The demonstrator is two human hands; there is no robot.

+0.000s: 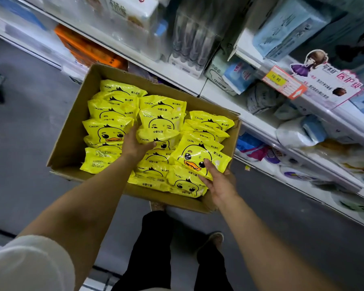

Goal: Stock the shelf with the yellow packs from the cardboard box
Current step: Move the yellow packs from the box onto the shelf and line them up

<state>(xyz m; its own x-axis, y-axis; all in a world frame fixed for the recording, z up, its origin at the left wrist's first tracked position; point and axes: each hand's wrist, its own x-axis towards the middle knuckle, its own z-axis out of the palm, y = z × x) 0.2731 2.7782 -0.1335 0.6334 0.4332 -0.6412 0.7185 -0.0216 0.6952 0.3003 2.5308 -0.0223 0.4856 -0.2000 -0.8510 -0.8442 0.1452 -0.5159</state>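
An open cardboard box (72,131) stands on the floor in front of me, filled with several yellow duck-print packs. My left hand (135,141) reaches into the middle of the box and grips a yellow pack (158,133) from its left side, thumb beneath its near edge. My right hand (218,183) holds another yellow pack (200,158) at the box's near right corner, thumb on its face and fingers under it. The shelf (261,127) runs diagonally along the right, beyond the box.
The shelves hold white, blue and clear packaged goods, with a price tag (282,80) and a promo sign on one edge. An orange carton (86,47) sits low at the far left. Grey floor lies to the left. My legs and shoes are below the box.
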